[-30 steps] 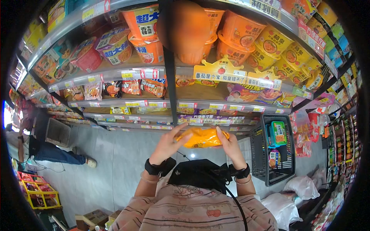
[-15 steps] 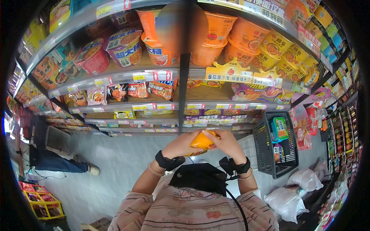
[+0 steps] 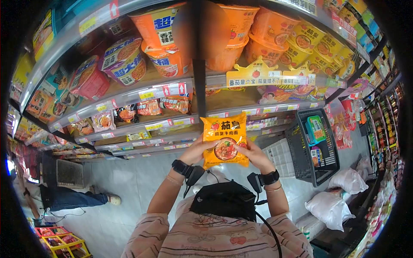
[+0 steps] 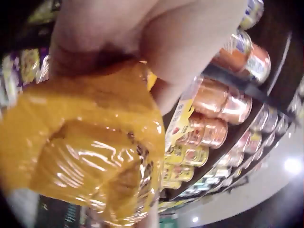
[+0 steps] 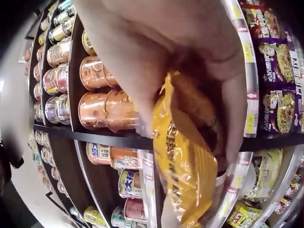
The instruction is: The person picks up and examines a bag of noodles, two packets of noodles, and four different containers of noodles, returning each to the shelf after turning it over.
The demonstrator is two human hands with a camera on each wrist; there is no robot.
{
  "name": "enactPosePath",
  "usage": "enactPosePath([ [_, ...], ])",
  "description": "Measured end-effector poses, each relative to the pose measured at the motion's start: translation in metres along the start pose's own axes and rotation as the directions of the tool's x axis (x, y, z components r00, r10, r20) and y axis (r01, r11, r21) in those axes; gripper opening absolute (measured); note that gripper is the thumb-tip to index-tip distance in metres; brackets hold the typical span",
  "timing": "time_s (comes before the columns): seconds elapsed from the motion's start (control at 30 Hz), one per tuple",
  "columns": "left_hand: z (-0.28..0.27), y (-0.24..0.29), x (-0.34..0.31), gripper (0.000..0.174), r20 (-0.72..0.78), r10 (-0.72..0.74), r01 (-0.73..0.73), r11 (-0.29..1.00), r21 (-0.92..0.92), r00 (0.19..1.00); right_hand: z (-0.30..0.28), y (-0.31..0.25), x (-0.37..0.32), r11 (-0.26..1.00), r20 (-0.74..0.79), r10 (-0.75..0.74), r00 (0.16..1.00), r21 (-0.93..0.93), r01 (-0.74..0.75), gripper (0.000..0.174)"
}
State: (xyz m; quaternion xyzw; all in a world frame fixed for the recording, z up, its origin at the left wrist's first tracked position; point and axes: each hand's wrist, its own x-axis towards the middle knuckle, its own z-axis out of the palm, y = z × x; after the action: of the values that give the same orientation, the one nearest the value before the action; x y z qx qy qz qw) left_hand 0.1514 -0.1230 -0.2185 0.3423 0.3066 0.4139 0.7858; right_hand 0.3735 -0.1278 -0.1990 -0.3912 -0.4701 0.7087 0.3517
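An orange-yellow noodle packet is held upright before the body, its printed front with a bowl picture facing up to the head view. The left hand grips its left edge and the right hand its right edge, thumbs on the front. In the left wrist view the packet fills the lower left under the left hand. In the right wrist view the right hand holds the packet at its side; some fingers are hidden behind it.
Shelves of cup and bag noodles span the front. A dark shopping basket with a few packages stands on the floor at right, near white bags. Another person's leg shows at left, above a yellow rack.
The packet has turned from lying partly covered between the hands to front side up. Both hands have moved apart to its two side edges, and the head view has shifted slightly.
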Motion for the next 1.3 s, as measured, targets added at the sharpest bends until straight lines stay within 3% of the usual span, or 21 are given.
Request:
enactPosePath([
  [0.03,0.000,0.001,0.008,0.050,-0.059,-0.029,0.033,0.997,0.068,0.998,-0.008,-0.001,0.008,0.998,-0.046,0.058,0.997,0.030,-0.057,0.050],
  [0.07,-0.002,0.004,0.018,0.051,-0.121,-0.053,0.069,0.988,0.135,0.991,-0.014,-0.002,0.018,1.000,-0.089,0.018,0.996,0.001,-0.018,0.048],
  [0.1,-0.014,0.010,0.028,0.052,-0.260,-0.204,0.291,0.885,0.362,0.944,-0.020,-0.004,0.030,0.999,-0.129,-0.023,0.991,-0.029,0.019,0.046],
  [0.2,-0.052,0.023,0.041,0.052,-0.317,-0.182,0.312,0.847,0.431,0.931,-0.043,-0.006,0.069,0.969,-0.203,-0.194,0.960,-0.195,0.154,0.041],
  [0.27,-0.079,0.041,0.044,0.042,-0.383,-0.005,0.190,0.875,0.446,0.924,-0.063,-0.001,0.101,0.924,-0.220,-0.322,0.921,-0.286,0.255,0.043],
  [0.33,-0.107,0.051,0.051,0.029,-0.469,0.188,0.059,0.884,0.464,0.863,-0.079,0.002,0.137,0.915,-0.163,-0.353,0.921,-0.264,0.304,0.046],
  [0.43,-0.128,0.072,0.070,0.023,-0.384,0.284,-0.123,0.911,0.393,0.878,-0.083,0.010,0.183,0.918,-0.099,-0.369,0.924,-0.194,0.346,0.042],
  [0.5,-0.128,0.085,0.077,0.032,-0.515,0.228,0.239,0.685,0.688,0.826,-0.084,0.009,0.208,0.940,0.076,-0.200,0.977,-0.267,0.213,0.034],
  [0.53,-0.124,0.087,0.078,0.038,-0.532,0.220,0.286,0.647,0.707,0.818,-0.085,0.012,0.219,0.938,0.155,-0.106,0.982,-0.312,0.151,0.031],
  [0.57,-0.120,0.089,0.078,0.046,-0.549,0.211,0.332,0.606,0.723,0.809,-0.082,0.029,0.231,0.892,0.042,-0.168,0.985,-0.418,0.170,0.024],
  [0.6,-0.116,0.091,0.079,0.053,-0.565,0.203,0.377,0.564,0.735,0.800,-0.073,0.021,0.232,0.875,-0.022,-0.017,1.000,-0.483,0.005,0.024],
  [0.67,-0.134,0.073,0.082,0.056,-0.537,0.229,0.278,0.658,0.700,0.812,-0.055,-0.006,0.231,0.757,-0.178,0.261,0.949,-0.572,-0.316,0.025],
  [0.73,-0.135,0.069,0.085,0.054,-0.538,0.236,0.278,0.653,0.705,0.810,-0.052,-0.005,0.232,0.690,-0.207,0.271,0.940,-0.639,-0.340,0.026],
  [0.93,-0.129,0.070,0.095,0.049,-0.582,0.219,0.400,0.538,0.742,0.783,-0.058,0.026,0.241,0.578,-0.013,-0.022,1.000,-0.816,0.002,0.030],
  [1.13,-0.121,0.080,0.104,0.044,-0.651,0.156,0.570,0.364,0.737,0.743,-0.055,0.039,0.244,0.368,0.147,-0.331,0.932,-0.889,0.271,0.034],
  [1.23,-0.113,0.090,0.102,0.042,-0.733,0.053,0.708,0.223,0.670,0.678,-0.052,0.036,0.235,0.371,0.095,-0.441,0.892,-0.886,0.278,0.036],
  [1.3,-0.110,0.094,0.096,0.040,-0.750,0.044,0.724,0.228,0.651,0.660,-0.054,0.031,0.217,0.449,-0.012,-0.481,0.877,-0.862,0.235,0.040],
])
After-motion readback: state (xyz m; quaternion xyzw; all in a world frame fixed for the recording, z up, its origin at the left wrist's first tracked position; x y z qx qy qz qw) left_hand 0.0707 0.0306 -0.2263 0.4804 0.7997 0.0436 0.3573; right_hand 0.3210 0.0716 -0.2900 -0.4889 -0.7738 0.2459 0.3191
